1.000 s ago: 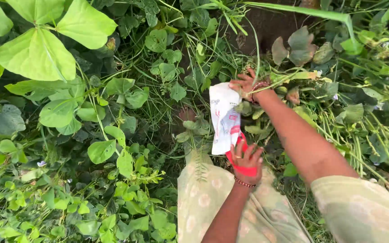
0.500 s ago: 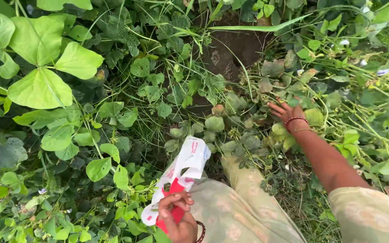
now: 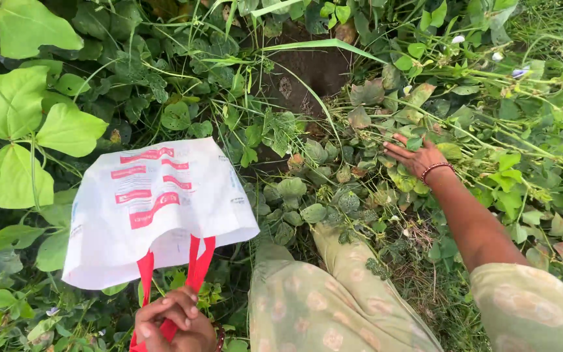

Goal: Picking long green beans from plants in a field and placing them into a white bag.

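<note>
Left hand (image 3: 176, 321), bottom centre-left — fingers clamped on red handles (image 3: 193, 261) of white bag (image 3: 158, 208). Right hand (image 3: 416, 156), upper right — fingers loosely spread, pressed into leafy vines (image 3: 360, 169), gripping nothing visible.

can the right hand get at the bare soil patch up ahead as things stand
Probably yes: the right hand lies in low leaves just right of the soil patch, with only thin grass blades and stems between. The left hand holds the bag handles.

Bag (image 3: 158, 208) left, over leaves, above left hand (image 3: 174, 319); right hand (image 3: 418, 156) right, in vines (image 3: 490, 130); soil patch (image 3: 307, 68) between, beyond.
</note>
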